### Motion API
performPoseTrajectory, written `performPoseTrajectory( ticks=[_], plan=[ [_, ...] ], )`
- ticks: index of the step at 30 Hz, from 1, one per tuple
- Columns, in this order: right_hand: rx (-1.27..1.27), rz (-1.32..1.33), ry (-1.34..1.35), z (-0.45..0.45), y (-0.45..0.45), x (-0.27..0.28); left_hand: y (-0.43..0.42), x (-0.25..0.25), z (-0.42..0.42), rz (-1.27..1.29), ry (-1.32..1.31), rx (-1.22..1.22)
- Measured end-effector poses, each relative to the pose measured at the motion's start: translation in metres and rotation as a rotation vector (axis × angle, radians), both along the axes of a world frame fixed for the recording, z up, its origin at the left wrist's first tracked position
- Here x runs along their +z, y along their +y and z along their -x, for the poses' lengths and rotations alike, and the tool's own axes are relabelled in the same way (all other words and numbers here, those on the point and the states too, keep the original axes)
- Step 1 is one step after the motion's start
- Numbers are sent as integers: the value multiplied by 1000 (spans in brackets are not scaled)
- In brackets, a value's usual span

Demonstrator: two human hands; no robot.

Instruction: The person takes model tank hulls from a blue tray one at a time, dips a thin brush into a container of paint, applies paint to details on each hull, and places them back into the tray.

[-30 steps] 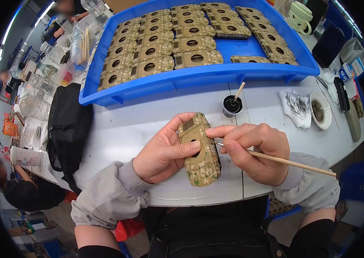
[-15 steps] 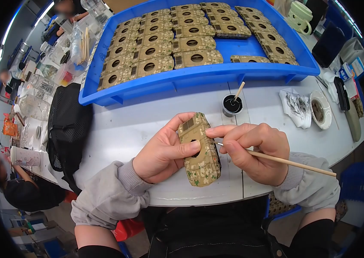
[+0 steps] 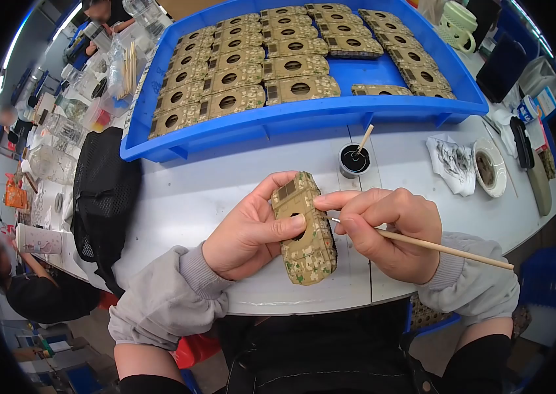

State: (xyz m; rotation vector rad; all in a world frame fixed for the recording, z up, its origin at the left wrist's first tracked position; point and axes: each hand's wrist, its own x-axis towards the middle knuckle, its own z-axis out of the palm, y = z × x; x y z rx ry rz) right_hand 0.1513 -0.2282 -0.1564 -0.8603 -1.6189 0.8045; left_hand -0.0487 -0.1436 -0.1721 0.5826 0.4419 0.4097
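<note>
My left hand (image 3: 244, 235) is closed around a camouflage model tank hull (image 3: 309, 253), its thumb lying beside the round hole in the top. Between the fingers of my right hand (image 3: 393, 230) is a thin paintbrush (image 3: 449, 249) with a pale wooden handle. The brush tip meets the right side of the hull, and my right index finger rests on the hull's edge. Beyond my hands stands a small cup of black paint (image 3: 355, 161) with a wooden stick (image 3: 366, 136) leaning in it.
A blue tray (image 3: 225, 125) at the back holds several rows of similar hulls (image 3: 301, 87). To the right lie a stained white tissue (image 3: 452, 164) and a white oval dish (image 3: 490, 167). A black mesh bag (image 3: 104, 197) sits at left; other people are farther off.
</note>
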Motion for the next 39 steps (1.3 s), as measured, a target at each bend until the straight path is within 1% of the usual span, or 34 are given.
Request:
performPoseTrajectory(
  ticks=[4, 8, 9, 13, 14, 18, 19, 23, 24, 28, 29, 33, 34, 38, 39],
  plan=[
    [-14, -8, -11, 2, 0, 2, 0, 0, 0, -2, 1, 5],
    [-58, 203, 297, 5, 0, 7, 0, 0, 0, -16, 8, -14],
    [-57, 204, 297, 4, 1, 7, 1, -1, 0, -16, 8, -14],
    [-123, 219, 490, -3, 13, 9, 2, -1, 2, 13, -31, -36],
    [-122, 215, 490, -5, 15, 9, 3, 0, 2, 9, -31, -36],
    [-216, 241, 589, -12, 21, 10, 3, 0, 2, -74, -4, 8],
    [-206, 235, 582, -13, 22, 11, 3, 5, 2, -82, -10, 17],
    [-265, 264, 684, -17, 26, 14, 7, 28, 4, -733, 234, 263],
    [-246, 270, 676, -17, 27, 14, 8, 29, 6, -731, 236, 285],
    [-280, 260, 604, -15, 25, 12, 13, 23, 11, -1266, 451, 524],
    [-263, 264, 593, -14, 25, 12, 13, 24, 13, -1260, 456, 545],
    [-301, 250, 564, -10, 25, 12, 11, 26, 15, -1518, 570, 650],
    [-294, 257, 556, -9, 25, 11, 11, 25, 15, -1508, 575, 661],
    [-306, 256, 537, -8, 25, 10, 12, 23, 15, -1669, 560, 788],
    [-303, 260, 531, -8, 25, 10, 13, 24, 16, -1662, 562, 795]
  ],
)
